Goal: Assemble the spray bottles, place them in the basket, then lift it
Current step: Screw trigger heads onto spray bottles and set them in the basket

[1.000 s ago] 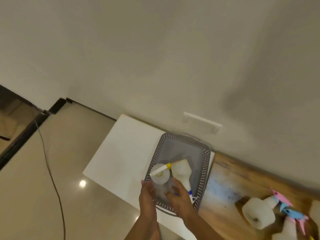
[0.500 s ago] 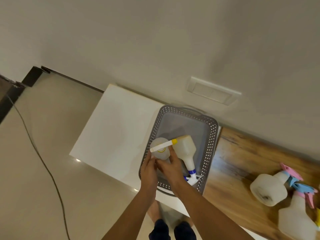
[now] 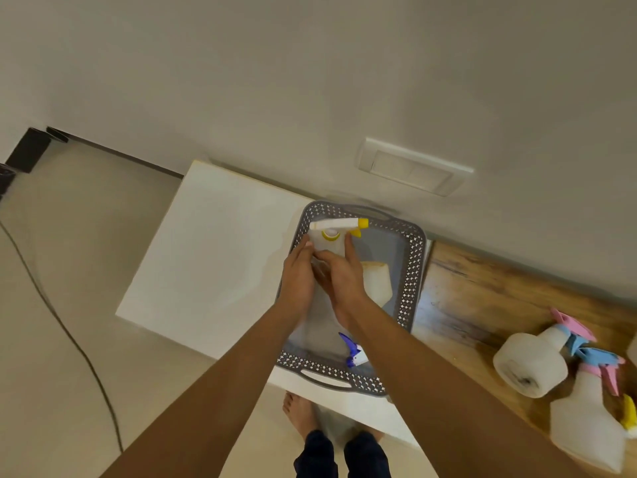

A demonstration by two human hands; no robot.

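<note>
your grey basket (image 3: 415,270) is sitting on the white tabletop (image 3: 213,257), its far rim close to the wall (image 3: 310,81), with bare white surface lying open to its left. your left hand (image 3: 299,274) and right hand (image 3: 344,279) are pressing together around the yellow-nozzled spray bottle (image 3: 332,236), holding it upright over the basket's far end. your right forearm is hiding most of a blue-nozzled bottle (image 3: 377,279) lying inside. three more bottles (image 3: 531,363) are resting on the wooden surface (image 3: 482,291), one cut off at the frame edge.

Person's body, head view: bare arms, dark trousers, bare feet

Both forearms were bare with no sleeves showing; left hand (image 3: 299,270) and right hand (image 3: 344,276) wore no gloves, rings or watch that could be seen. Dark navy trouser legs (image 3: 341,455) showed at the bottom edge; bare foot (image 3: 300,414), toes visible.
</note>
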